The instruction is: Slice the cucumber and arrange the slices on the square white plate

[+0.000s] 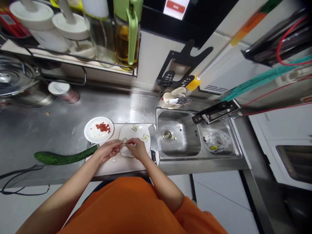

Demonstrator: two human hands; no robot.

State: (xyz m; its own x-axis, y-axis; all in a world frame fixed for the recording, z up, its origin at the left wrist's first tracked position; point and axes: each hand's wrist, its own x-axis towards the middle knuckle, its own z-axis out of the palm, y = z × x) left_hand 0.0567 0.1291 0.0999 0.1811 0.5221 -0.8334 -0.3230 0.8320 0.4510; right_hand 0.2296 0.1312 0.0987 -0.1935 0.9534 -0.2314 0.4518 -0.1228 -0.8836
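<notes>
My left hand point(109, 151) and my right hand point(136, 149) meet at the fingertips over the lower left part of a squarish white plate point(135, 136). Between them they pinch a small, thin piece of something pale, too small to name. Curved green-edged slices point(135, 128) lie in pinwheel shapes at the plate's top and right. The plate rests on a white cutting board point(117, 165). A cleaver point(154, 138) with a black handle lies along the plate's right side. Left of my left hand is a long green cucumber point(64, 158). A round white plate point(92, 130) holds small red pieces.
A steel sink point(180, 148) with two basins is on the right, with a plastic bag point(219, 139) in the far one. At the back left stand a pot point(36, 97) and a can point(64, 92) beneath a shelf of bottles. A black cable point(21, 191) hangs at the left edge.
</notes>
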